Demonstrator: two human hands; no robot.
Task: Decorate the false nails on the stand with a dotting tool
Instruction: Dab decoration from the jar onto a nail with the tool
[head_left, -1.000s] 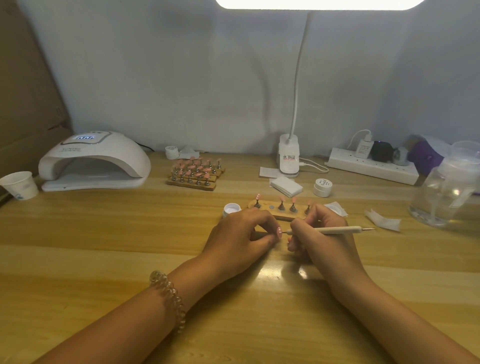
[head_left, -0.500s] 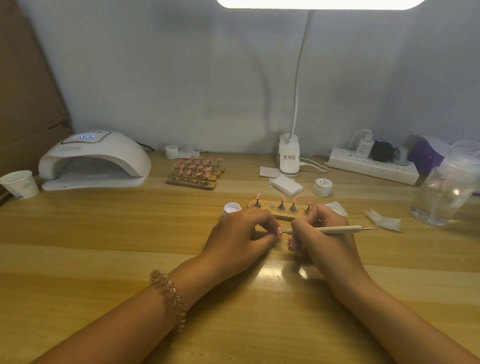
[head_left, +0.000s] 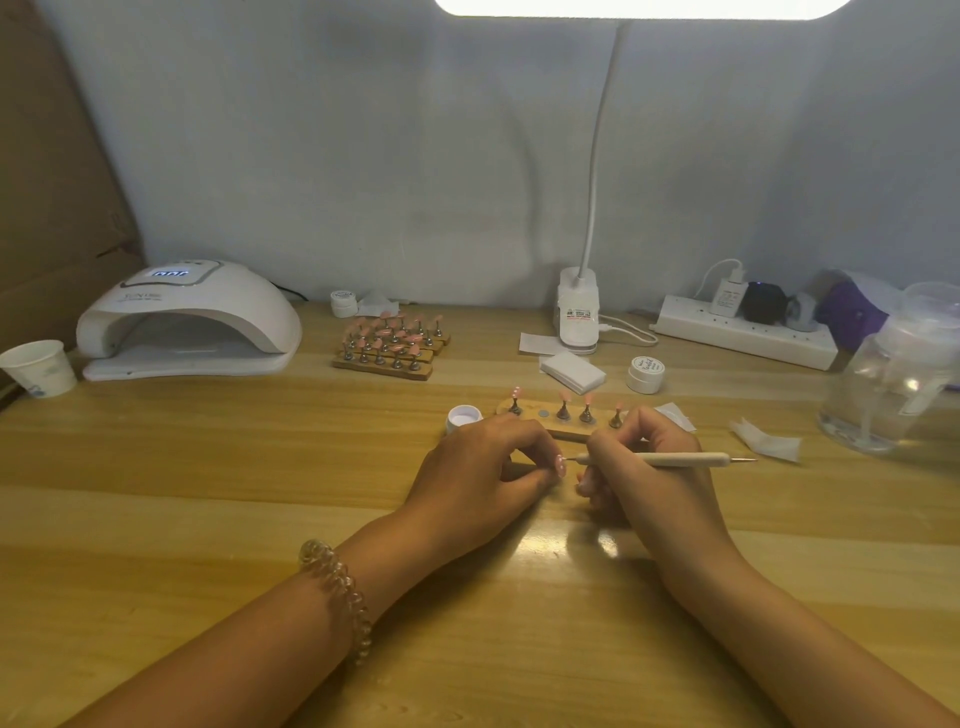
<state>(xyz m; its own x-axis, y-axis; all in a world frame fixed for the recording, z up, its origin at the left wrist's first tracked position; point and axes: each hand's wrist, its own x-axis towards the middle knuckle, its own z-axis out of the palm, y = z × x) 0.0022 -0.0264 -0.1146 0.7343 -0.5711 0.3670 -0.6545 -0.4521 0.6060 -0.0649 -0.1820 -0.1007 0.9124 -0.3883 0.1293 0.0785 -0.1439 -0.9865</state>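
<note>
- Right hand (head_left: 649, 483) pinches the pale wooden dotting tool (head_left: 675, 459) near its left tip; shaft runs level, out to the right of the grip
- Left hand (head_left: 478, 478) pinches one small pink false nail (head_left: 560, 465), just left of that tip; contact too small to tell
- Light wooden oblong stand (head_left: 550, 427) just beyond both grips, near edge hidden by knuckles

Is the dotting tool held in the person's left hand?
No, the right hand grips the dotting tool; the left hand pinches a false nail.
</note>
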